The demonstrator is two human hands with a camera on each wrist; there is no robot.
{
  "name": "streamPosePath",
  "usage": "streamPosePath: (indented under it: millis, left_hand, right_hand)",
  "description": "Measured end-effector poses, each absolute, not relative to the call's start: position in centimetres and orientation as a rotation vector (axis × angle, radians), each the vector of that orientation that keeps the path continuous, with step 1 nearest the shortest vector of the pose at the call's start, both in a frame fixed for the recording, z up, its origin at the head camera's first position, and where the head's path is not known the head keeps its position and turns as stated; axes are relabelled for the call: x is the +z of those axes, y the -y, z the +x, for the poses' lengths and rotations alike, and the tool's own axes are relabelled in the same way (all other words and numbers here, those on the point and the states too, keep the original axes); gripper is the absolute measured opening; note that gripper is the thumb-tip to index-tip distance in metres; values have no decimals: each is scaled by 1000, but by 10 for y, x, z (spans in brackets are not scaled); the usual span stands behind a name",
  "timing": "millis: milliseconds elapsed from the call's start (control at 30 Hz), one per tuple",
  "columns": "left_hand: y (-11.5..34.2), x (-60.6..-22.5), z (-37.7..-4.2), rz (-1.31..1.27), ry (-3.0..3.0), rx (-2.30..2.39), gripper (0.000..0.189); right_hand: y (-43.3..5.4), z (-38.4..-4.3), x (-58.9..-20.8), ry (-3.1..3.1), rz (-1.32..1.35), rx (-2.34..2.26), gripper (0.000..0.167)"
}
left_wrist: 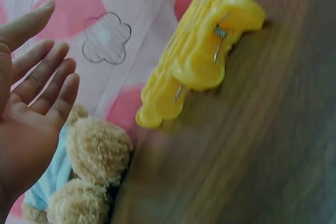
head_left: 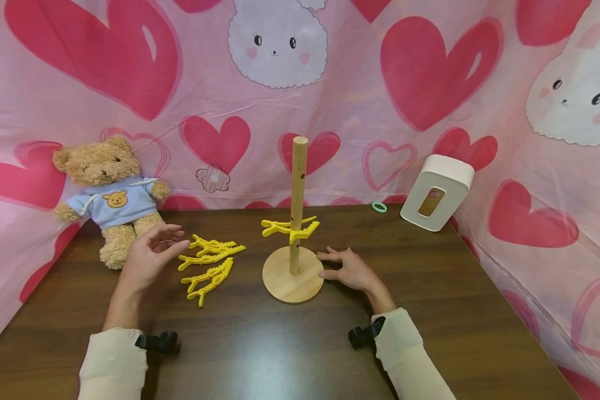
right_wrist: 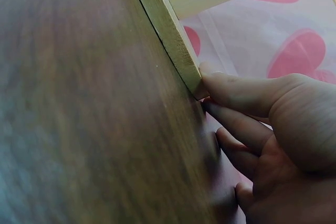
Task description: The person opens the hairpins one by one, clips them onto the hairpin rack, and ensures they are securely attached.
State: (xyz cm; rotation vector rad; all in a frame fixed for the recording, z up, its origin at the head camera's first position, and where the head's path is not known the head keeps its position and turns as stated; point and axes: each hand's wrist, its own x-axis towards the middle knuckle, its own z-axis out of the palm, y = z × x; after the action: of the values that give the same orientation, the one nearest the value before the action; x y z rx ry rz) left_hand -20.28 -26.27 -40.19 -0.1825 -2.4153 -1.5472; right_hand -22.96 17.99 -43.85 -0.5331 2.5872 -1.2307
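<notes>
My left hand [head_left: 152, 253] is held above the table with its fingers apart and nothing in them. Just right of it lie several yellow plastic clips [head_left: 210, 280]; metal springs show on the clips [left_wrist: 202, 51] in the left wrist view. At mid-table stands a wooden stand [head_left: 285, 280], a round base with an upright pole [head_left: 298, 183]. Partway up the pole sit yellow clips [head_left: 304, 232], sticking out to both sides. My right hand [head_left: 352, 269] holds the right edge of the base, with the thumb on the rim in the right wrist view.
A teddy bear [head_left: 122, 200] in a blue top leans on the heart-print cloth [head_left: 340, 111] at the back left. At the back right are a white box-like object [head_left: 410, 208] with an oval opening and a small green ring [head_left: 379, 207]. The table [head_left: 260, 355] is dark wood.
</notes>
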Motion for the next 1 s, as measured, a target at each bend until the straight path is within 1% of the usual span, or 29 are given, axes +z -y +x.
streamPosePath:
  millis: [367, 800, 1000]
  left_hand:
    - [272, -416, -207, -205, 2776, -1404, 59]
    - [280, -425, -210, -179, 2850, -1361, 61]
    - [283, -429, -209, -234, 2886, -1389, 58]
  right_hand:
    - [-181, -229, -440, -2591, -527, -1234, 47]
    - [-180, -231, -440, -2578, -545, -1240, 47]
    - [-181, -230, -441, -2583, -535, -1240, 47]
